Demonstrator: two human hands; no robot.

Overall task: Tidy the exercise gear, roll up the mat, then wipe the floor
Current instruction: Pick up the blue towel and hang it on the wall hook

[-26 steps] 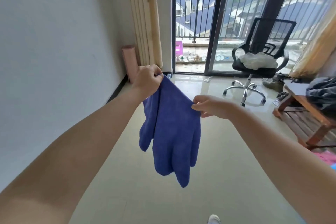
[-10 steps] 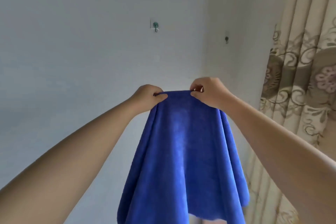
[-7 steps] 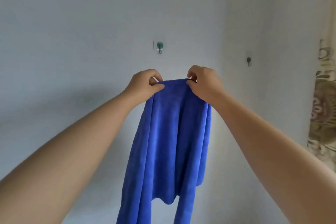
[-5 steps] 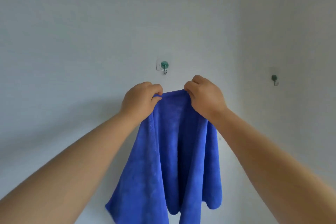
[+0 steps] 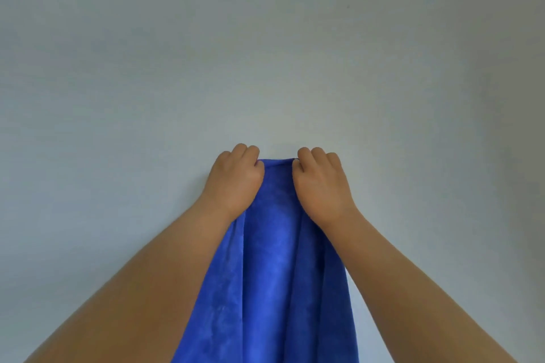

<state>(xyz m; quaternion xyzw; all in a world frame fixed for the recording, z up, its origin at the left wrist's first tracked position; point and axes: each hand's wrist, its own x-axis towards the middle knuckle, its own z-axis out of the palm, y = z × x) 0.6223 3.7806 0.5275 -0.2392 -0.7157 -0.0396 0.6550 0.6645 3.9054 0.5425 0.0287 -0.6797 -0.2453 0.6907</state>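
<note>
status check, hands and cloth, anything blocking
Left hand and right hand both pinch the top edge of the blue cloth. Cloth hangs down against the white wall. No hook in view; nothing in the way.

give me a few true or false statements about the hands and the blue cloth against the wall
1. Both hands hold the top edge of the blue cloth. True: the left hand and the right hand each grip it.
2. The cloth lies flat on a floor. False: it hangs down in front of the wall.
3. The hands are close together at the same height. True.
4. The left hand is open and away from the cloth. False: its fingers are curled on the cloth's edge.
5. A green hook shows above the cloth. False: no hook is visible now.
</note>
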